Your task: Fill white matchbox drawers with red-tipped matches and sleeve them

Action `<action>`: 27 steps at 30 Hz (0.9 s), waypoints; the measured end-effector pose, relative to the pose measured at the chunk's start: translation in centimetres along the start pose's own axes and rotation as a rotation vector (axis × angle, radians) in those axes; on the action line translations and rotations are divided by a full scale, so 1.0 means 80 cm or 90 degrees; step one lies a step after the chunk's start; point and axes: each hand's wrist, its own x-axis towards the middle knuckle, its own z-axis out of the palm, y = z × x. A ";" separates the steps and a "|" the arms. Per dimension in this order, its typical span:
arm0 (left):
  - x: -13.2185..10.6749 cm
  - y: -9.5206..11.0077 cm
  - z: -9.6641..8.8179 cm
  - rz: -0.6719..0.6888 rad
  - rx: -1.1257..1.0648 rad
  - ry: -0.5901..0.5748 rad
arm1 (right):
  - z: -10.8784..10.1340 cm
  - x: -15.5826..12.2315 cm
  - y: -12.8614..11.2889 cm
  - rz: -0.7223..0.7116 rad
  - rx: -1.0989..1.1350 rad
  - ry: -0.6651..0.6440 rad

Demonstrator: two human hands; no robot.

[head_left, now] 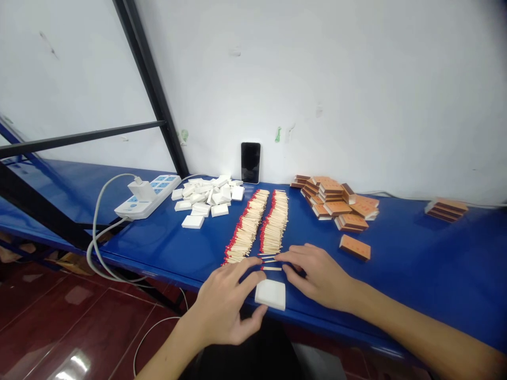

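Two long rows of red-tipped matches (pixel 261 224) lie on the blue table (pixel 415 264), running away from me. A few loose matches (pixel 271 263) lie at the near end of the rows. My left hand (pixel 225 306) rests at the table's front edge, fingers stretched toward the loose matches and thumb against a white inner matchbox tray (pixel 270 293). My right hand (pixel 317 274) lies flat to the right, its fingertips touching the loose matches. Neither hand grips anything.
A heap of white inner trays (pixel 206 198) sits left of the matches; brown outer sleeves (pixel 336 200) are piled at right, one single (pixel 355 247) nearer me, more far right (pixel 446 209). A power strip (pixel 146 196) with cables and a phone (pixel 251 162) against the wall.
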 end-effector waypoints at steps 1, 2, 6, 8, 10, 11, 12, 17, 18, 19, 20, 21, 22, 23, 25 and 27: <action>0.000 0.000 0.000 0.002 0.000 0.000 | 0.000 0.000 0.000 0.002 0.004 -0.001; 0.000 0.000 0.000 0.003 0.001 0.000 | -0.001 0.000 0.000 0.004 0.008 -0.003; 0.002 0.000 -0.001 0.005 0.004 -0.014 | -0.002 0.001 0.000 0.012 0.013 -0.010; 0.003 0.000 -0.002 0.006 0.003 -0.022 | -0.002 0.001 -0.001 0.017 0.016 -0.009; 0.003 0.000 -0.003 0.008 -0.003 -0.026 | -0.002 0.001 -0.002 0.020 0.022 -0.003; 0.003 0.000 -0.003 0.010 -0.006 -0.026 | -0.002 0.001 -0.002 0.020 0.025 0.002; 0.004 0.000 -0.003 0.012 -0.008 -0.024 | -0.002 0.001 -0.002 0.019 0.028 0.005; 0.003 0.002 -0.003 0.011 0.002 -0.009 | -0.001 0.002 0.000 0.010 0.034 -0.004; 0.003 0.002 -0.002 0.007 0.004 -0.009 | -0.001 0.002 0.000 0.011 0.036 -0.004; 0.002 0.002 -0.001 0.004 0.007 -0.009 | -0.001 0.002 0.000 0.013 0.038 -0.003; 0.002 0.001 0.000 0.001 0.008 -0.009 | -0.001 0.002 0.000 0.015 0.039 -0.001; 0.002 0.000 0.002 0.000 0.009 -0.009 | -0.001 0.002 -0.001 0.016 0.039 0.000; 0.002 -0.001 0.002 -0.001 0.009 -0.004 | -0.002 0.002 -0.001 0.017 0.039 0.002; 0.002 -0.002 0.002 0.000 0.006 0.010 | -0.002 0.002 -0.001 0.018 0.038 0.004; 0.005 -0.001 -0.005 0.012 -0.014 0.077 | -0.001 0.002 -0.001 0.022 0.037 0.006; 0.009 0.009 -0.021 0.044 -0.050 0.194 | 0.000 0.002 0.000 0.026 0.038 0.010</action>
